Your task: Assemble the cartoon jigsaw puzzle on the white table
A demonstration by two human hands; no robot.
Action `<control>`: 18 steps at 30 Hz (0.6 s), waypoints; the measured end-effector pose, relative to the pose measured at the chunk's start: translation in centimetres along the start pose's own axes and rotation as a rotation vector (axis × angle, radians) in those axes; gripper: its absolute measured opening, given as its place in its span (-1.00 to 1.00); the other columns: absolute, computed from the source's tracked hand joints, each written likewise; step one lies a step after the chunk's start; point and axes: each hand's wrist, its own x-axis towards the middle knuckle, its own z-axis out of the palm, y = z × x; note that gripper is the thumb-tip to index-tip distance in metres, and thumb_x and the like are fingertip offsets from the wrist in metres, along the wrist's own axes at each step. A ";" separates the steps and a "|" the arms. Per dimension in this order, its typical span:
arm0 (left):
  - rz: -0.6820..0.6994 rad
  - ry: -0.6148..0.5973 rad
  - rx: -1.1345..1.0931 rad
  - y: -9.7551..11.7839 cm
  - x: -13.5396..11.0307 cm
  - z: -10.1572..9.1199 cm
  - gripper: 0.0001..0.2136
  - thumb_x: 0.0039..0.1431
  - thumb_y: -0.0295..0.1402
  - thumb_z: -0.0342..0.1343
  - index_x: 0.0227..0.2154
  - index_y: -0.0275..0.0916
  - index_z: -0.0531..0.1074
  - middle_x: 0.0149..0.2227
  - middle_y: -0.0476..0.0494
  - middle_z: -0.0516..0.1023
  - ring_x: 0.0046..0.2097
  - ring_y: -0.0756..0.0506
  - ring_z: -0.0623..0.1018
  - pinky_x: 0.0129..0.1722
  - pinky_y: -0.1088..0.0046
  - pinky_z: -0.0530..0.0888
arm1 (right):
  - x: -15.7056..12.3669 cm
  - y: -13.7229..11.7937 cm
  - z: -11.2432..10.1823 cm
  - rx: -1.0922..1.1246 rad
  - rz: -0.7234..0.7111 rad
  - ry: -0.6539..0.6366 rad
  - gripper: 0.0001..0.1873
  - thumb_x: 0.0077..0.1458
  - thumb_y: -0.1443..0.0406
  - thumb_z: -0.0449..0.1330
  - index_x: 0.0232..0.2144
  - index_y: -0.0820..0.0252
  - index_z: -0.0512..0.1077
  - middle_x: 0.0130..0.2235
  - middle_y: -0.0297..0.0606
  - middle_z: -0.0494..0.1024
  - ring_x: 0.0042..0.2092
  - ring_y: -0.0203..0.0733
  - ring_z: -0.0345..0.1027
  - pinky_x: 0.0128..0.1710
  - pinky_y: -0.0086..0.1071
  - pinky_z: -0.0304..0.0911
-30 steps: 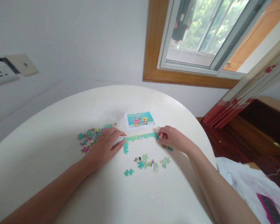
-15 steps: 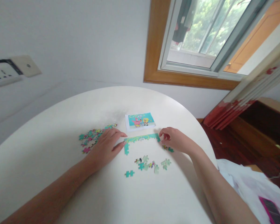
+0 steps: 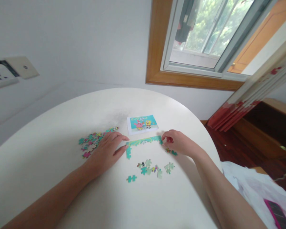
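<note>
A joined strip of teal puzzle pieces (image 3: 143, 141) lies on the round white table (image 3: 62, 187), with a short leg turning down at its left end. My left hand (image 3: 107, 151) lies flat with fingers spread, thumb touching the strip's left corner. My right hand (image 3: 178, 142) is curled, fingertips pinched at the strip's right end; what they grip is too small to tell. A few loose pieces (image 3: 171, 152) lie under that hand.
A pile of loose pieces (image 3: 91, 144) sits left of my left hand. More loose pieces (image 3: 152, 168) and a single teal piece (image 3: 132, 178) lie nearer me. A cartoon reference picture (image 3: 142, 123) lies beyond the strip. A window and wall sockets are behind.
Both hands stay at the two ends of the strip; only the camera has shifted slightly.
</note>
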 end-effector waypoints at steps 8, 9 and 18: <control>-0.003 -0.006 0.003 0.1 0.1 -0.1 -0.79 0.30 -0.21 -0.05 -0.14 -0.17 0.38 -0.13 -0.14 0.44 -0.03 -0.20 0.40 0.06 0.17 0.30 | 0.3 -0.4 0.2 0.000 0.005 0.062 -0.80 0.08 0.26 0.23 -0.21 0.19 0.51 -0.28 -0.23 0.49 -0.34 -0.28 0.35 -0.29 -0.42 0.22; -0.002 -0.007 0.005 0.1 0.1 -0.1 -0.79 0.30 -0.21 -0.05 -0.13 -0.17 0.38 -0.13 -0.14 0.44 -0.03 -0.20 0.40 0.06 0.16 0.29 | 0.3 -0.4 0.2 -0.003 0.007 0.065 -0.76 0.08 0.25 0.24 -0.18 0.18 0.51 -0.27 -0.22 0.49 -0.33 -0.27 0.34 -0.28 -0.42 0.22; -0.018 -0.014 0.002 -0.1 0.0 0.1 -0.77 0.29 -0.19 -0.06 -0.12 -0.16 0.39 -0.12 -0.16 0.44 -0.01 -0.21 0.40 0.08 0.15 0.30 | 0.4 0.1 0.2 -0.012 0.004 0.012 -0.66 0.00 0.32 0.25 -0.11 0.16 0.53 -0.25 -0.22 0.47 -0.33 -0.27 0.35 -0.30 -0.45 0.22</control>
